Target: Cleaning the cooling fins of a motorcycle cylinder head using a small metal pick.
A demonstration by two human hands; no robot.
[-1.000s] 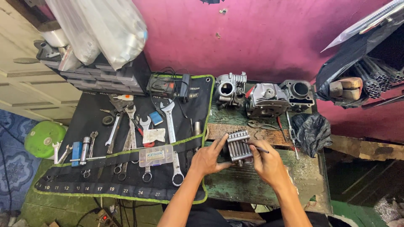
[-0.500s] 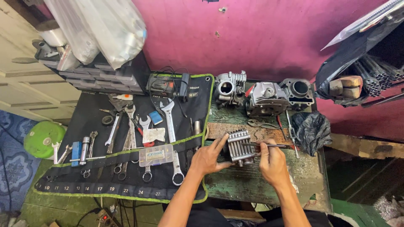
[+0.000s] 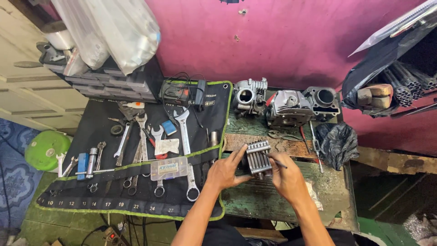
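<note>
The left hand (image 3: 226, 172) steadies a finned metal block (image 3: 258, 158) on the green bench (image 3: 255, 200), fingers spread against its left side. The right hand (image 3: 287, 176) pinches a thin tool (image 3: 276, 161) touching it. Left, a black tool roll (image 3: 136, 200) holds wrenches (image 3: 184, 130).

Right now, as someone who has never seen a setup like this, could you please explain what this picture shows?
This is one view from a camera worn on a person's head, looking down at their own bare hands; there is no robot. The left hand steadies a small finned metal part on a worn green workbench. The right hand holds a thin tool against it. To the left lies a black tool roll with wrenches. Behind stand engine parts: a cylinder head and a cylinder block. A black bag lies at the right.
</note>
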